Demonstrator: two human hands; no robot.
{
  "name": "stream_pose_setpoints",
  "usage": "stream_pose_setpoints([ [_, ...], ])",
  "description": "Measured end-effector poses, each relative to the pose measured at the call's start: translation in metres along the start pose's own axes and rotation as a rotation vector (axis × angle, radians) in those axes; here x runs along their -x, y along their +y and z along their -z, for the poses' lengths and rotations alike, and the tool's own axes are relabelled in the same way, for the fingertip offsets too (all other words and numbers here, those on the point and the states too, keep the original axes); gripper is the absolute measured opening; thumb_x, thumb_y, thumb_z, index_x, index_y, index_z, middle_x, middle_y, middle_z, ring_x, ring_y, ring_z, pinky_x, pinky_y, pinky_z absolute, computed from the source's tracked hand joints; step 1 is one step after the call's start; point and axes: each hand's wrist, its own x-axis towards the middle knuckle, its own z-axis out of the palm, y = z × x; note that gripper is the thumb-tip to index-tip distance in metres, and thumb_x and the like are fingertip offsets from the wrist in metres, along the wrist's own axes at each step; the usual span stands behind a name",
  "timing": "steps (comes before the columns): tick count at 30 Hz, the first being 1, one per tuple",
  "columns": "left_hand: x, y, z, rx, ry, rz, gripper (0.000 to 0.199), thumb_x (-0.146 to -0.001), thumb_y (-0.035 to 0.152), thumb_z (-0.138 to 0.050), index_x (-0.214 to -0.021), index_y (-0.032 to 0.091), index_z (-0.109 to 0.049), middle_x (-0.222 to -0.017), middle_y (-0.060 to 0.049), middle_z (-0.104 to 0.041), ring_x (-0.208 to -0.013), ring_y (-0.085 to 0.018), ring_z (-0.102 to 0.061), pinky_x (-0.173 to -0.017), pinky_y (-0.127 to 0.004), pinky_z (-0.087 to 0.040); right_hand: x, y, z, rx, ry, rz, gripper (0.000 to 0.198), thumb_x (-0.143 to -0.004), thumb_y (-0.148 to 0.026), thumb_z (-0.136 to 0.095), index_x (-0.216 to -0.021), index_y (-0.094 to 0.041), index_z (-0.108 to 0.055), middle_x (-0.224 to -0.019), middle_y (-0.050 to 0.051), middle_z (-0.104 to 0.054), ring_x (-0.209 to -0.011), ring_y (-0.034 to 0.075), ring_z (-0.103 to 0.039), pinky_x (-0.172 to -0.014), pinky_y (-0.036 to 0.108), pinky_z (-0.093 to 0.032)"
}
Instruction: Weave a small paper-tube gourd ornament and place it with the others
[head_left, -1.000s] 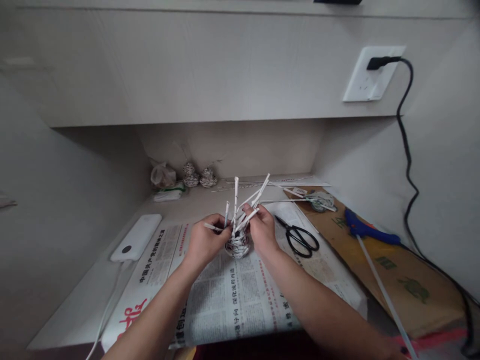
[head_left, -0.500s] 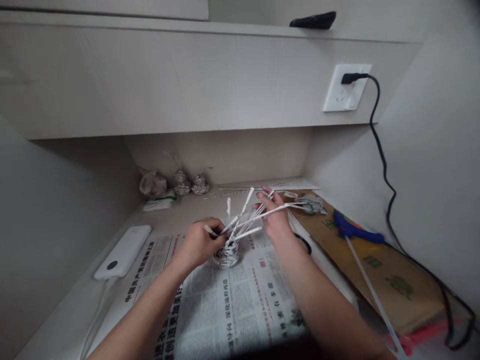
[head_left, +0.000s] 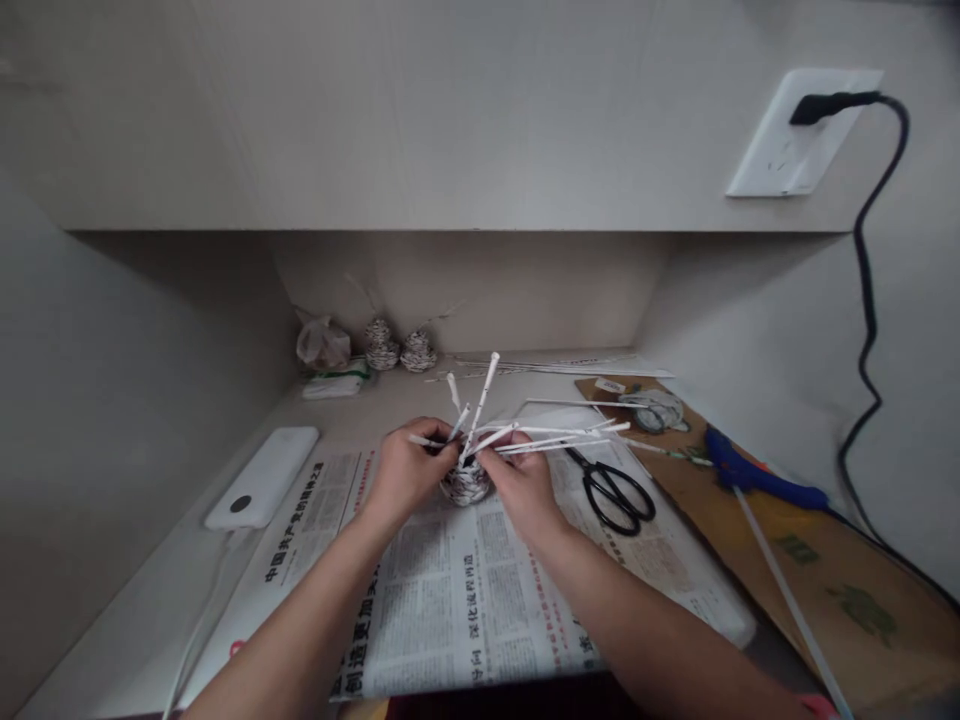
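At twelve o'clock on the newspaper (head_left: 442,600), a woven paper-tube basket (head_left: 465,488) is standing; my left fingers (head_left: 445,461) are pinching its top from nine, my right fingers (head_left: 493,467) from three. It's probably weighing little, its tubes (head_left: 482,400) creasing easily, the weave seeming the safest hold.

Over the near edge of the tabletop (head_left: 161,590), our two bare forearms, the left (head_left: 300,605) and the right (head_left: 637,615), slant inward and toward the far edge, drawing our wrists closer together than our elbows. Our left hand (head_left: 409,468) is curled with its back mostly up, thumb and bent fingers meeting in a pinch. Facing it, near but apart, our right hand (head_left: 521,487) points its thumb inward, its bent fingers partly hidden.
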Motion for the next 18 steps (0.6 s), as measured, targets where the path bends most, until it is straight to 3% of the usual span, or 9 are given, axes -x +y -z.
stream_pose_setpoints([
  [7, 0.004, -0.0025, -0.0022, 0.012, 0.001, -0.067, 0.016, -0.075, 0.017, -0.059, -0.083, 0.02, -0.072, -0.083, -0.003, -0.072, -0.077, -0.016, -0.065, -0.07, -0.023, -0.045, -0.0069, 0.0026, 0.0027, 0.041, -0.02, 0.082, 0.012, -0.069, -0.024, -0.07, -0.075, -0.019, -0.061, -0.072, -0.002, -0.066, -0.069, 0.015, -0.062, -0.068, 0.025, -0.048],
  [14, 0.006, 0.0046, 0.0019, -0.027, -0.006, -0.04, 0.009, -0.076, 0.022, -0.061, -0.076, 0.02, -0.07, -0.068, 0.001, -0.068, -0.062, -0.012, -0.06, -0.059, -0.02, -0.041, -0.0063, 0.0008, -0.0011, -0.031, -0.013, 0.022, 0.015, -0.064, -0.022, -0.073, -0.075, -0.019, -0.063, -0.071, -0.002, -0.066, -0.069, 0.015, -0.061, -0.068, 0.026, -0.047],
  [18, 0.0057, 0.0035, 0.0016, -0.016, -0.006, -0.029, 0.007, -0.075, 0.021, -0.062, -0.077, 0.02, -0.069, -0.069, 0.002, -0.069, -0.062, -0.012, -0.06, -0.059, -0.02, -0.041, -0.0044, -0.0008, -0.0014, -0.045, -0.005, 0.006, 0.016, -0.065, -0.023, -0.074, -0.076, -0.019, -0.063, -0.069, -0.002, -0.064, -0.067, 0.014, -0.06, -0.064, 0.025, -0.046],
])
